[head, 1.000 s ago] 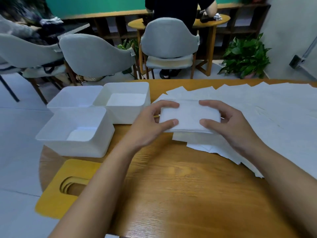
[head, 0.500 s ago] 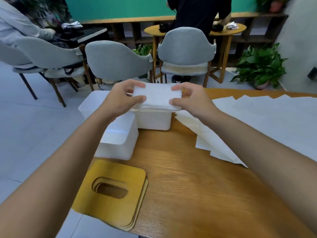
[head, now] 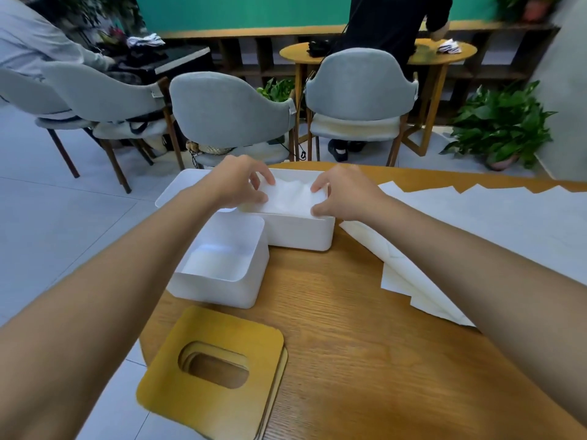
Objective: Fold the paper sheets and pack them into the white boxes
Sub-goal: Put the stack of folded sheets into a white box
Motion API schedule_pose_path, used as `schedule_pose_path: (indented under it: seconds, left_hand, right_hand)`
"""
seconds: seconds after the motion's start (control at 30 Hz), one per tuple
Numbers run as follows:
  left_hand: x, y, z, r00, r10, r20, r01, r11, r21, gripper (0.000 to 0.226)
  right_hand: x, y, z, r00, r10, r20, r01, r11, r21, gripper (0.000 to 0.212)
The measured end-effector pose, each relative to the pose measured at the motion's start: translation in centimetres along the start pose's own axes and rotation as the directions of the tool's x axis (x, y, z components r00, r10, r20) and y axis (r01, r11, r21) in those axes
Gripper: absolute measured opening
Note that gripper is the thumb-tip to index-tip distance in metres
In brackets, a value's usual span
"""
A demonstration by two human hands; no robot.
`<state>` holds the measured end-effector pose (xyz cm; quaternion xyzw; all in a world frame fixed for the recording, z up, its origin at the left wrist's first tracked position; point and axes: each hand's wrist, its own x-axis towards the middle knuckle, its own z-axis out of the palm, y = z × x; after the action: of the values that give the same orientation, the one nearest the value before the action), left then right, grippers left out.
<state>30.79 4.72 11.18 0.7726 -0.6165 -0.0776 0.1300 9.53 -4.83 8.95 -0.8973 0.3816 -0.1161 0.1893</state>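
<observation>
A round wooden table (head: 365, 360) stands in a room with grey chairs (head: 228, 109) behind it, a leafy plant (head: 502, 122) on the floor to the right, and a person in black (head: 394, 20) at a smaller table further back. At the table's near left edge lies a stack of yellow wooden lids (head: 251, 341), each with an oval slot. Loose paper sheets (head: 476, 223) are fanned across the right side. Three white boxes cluster at the far left: a near box (head: 216, 290), open, a far-left box (head: 178, 193) partly hidden by the person's left forearm, and a far box (head: 298, 231) touching the near one. The folded paper (head: 290, 198) sits in the mouth of the far box, white, buckled into soft waves across its middle. The left hand (head: 235, 182) pinches its left end and the right hand (head: 343, 192) pinches its right end, fingers curled over the top, covering both ends.
</observation>
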Motion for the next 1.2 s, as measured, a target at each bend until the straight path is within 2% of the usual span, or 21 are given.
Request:
schedule_pose_path:
  seconds: [0.17, 0.33, 0.47, 0.53, 0.7, 0.9, 1.1, 1.2]
  left_hand:
    - [0.3, -0.6, 1.4, 0.999, 0.042, -0.013, -0.04, 0.993, 0.112, 0.03]
    - [0.3, -0.3, 1.9, 1.0, 0.022, 0.005, -0.023, 0.984, 0.175, 0.031]
    - [-0.1, 0.8, 1.2, 0.999, 0.033, 0.0, -0.032, 0.975, 0.22, 0.031]
    - [-0.6, 1.7, 0.9, 0.997, 0.064, -0.049, -0.054, 0.982, 0.179, 0.032]
    - [-1.8, 5.8, 1.2, 0.959, 0.231, -0.162, -0.224, 0.973, 0.055, 0.028]
    - [-2.4, 11.7, 3.7, 0.899, 0.397, -0.186, -0.404, 0.915, -0.001, 0.019]
    - [-2.0, 16.7, 9.0, 0.931, 0.363, -0.019, -0.363, 0.926, -0.104, 0.03]
    - [-1.6, 18.3, 12.3, 0.945, 0.324, 0.037, -0.316, 0.939, -0.139, 0.046]
  right_hand:
    - [0.1, 0.1, 0.4, 1.0, 0.004, 0.003, -0.003, 0.977, -0.213, 0.05]
    - [0.3, -0.1, 0.2, 0.998, 0.041, 0.053, -0.025, 0.958, -0.285, 0.051]
    - [-0.2, 0.2, -0.4, 0.999, 0.007, 0.04, 0.002, 0.972, -0.235, 0.052]
    - [-1.1, 0.8, -0.8, 0.999, -0.016, -0.034, 0.012, 0.994, -0.107, 0.055]
    - [-4.4, 3.2, -1.7, 0.984, -0.012, -0.178, 0.044, 0.983, 0.176, 0.045]
    - [-9.4, 8.1, -2.9, 0.974, 0.06, -0.217, 0.009, 0.953, 0.304, 0.033]
    - [-14.0, 13.5, -2.7, 0.966, 0.145, -0.215, -0.075, 0.95, 0.302, 0.033]
    - [-16.0, 16.0, -2.3, 0.975, 0.12, -0.187, -0.086, 0.98, 0.18, 0.038]
